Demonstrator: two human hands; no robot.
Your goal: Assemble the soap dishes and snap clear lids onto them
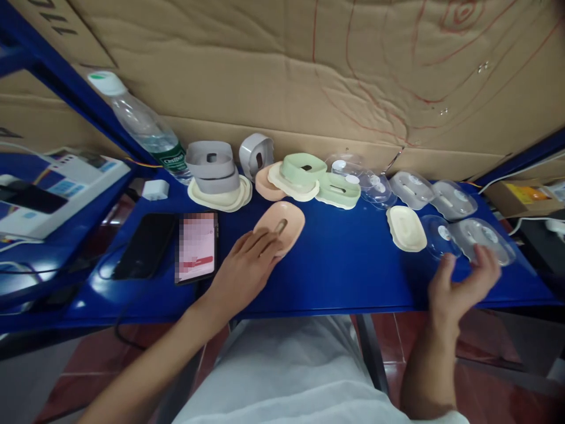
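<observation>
My left hand (pixel 249 262) is closed on an oval peach plastic cover (pixel 292 224) with a slot in its middle. Its fingers lie over the near left side of the cover, and the thumb is mostly hidden. My right hand (pixel 461 285) is at the right near the table's front edge, thumb and fingers apart with nothing between them. Just beyond it are a clear round lid (pixel 435 235) and a clear oval lid (pixel 505 250). A cream shallow tray (pixel 406 228) lies to their left.
Grey slotted covers (pixel 210 154) sit stacked on cream trays (pixel 220 200); green slotted covers (pixel 304 168) stand at the back middle. More clear lids (pixel 412 188) lie at back right. At left are a water bottle (pixel 148 132), a white charger (pixel 156 189) and two phones (pixel 145 244).
</observation>
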